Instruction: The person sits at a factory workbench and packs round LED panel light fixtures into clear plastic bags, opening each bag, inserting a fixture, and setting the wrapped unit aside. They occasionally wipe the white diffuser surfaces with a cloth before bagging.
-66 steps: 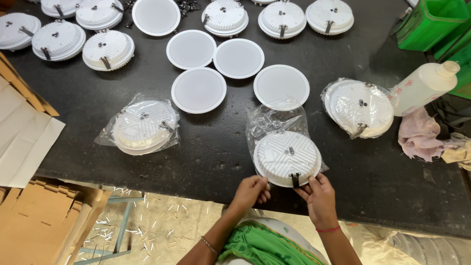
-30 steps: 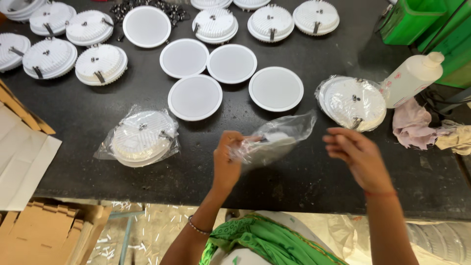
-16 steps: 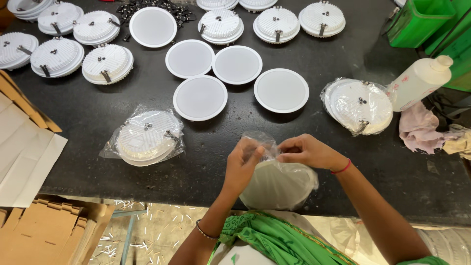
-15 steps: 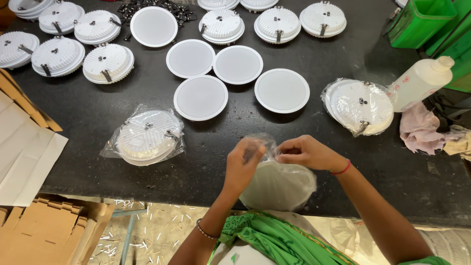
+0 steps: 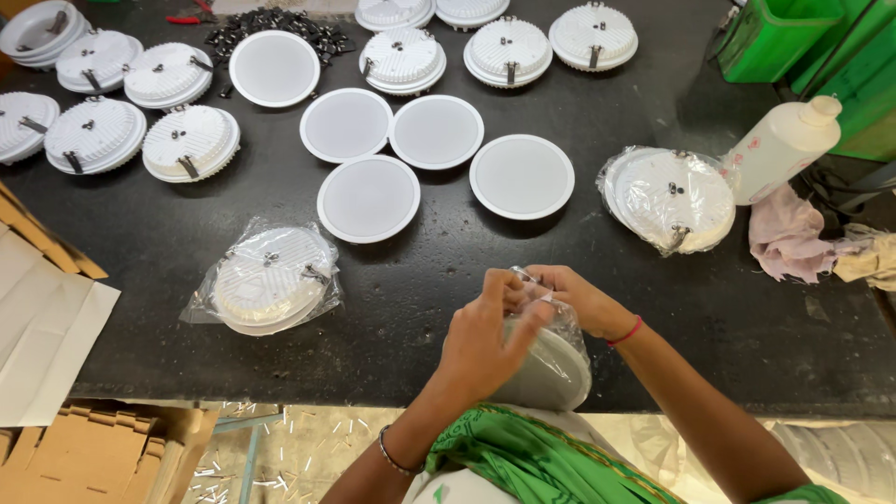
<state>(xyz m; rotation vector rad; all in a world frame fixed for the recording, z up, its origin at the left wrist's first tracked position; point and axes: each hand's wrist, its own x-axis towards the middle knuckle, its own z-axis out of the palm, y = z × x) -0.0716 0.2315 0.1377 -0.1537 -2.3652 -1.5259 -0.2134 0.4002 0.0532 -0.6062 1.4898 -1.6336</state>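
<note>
At the near edge of the black table (image 5: 448, 308) our left hand (image 5: 485, 341) and right hand (image 5: 574, 299) are both closed on the mouth of a clear plastic bag (image 5: 560, 322), fingers pinched on the film, with a round white lamp (image 5: 551, 373) sitting inside it just over the table's edge. To do this well, we judge, we should keep the lamp low in the bag and gather the loose film evenly, watching that its metal clips do not snag the plastic. Just to the left lies a bagged lamp (image 5: 271, 280), and another bagged one (image 5: 672, 196) to the right, beside a white bottle (image 5: 779, 149) and a pink rag (image 5: 789, 243). Farther off, bare lamps (image 5: 369, 196) lie face up and face down; nothing crowds our hands.
</note>
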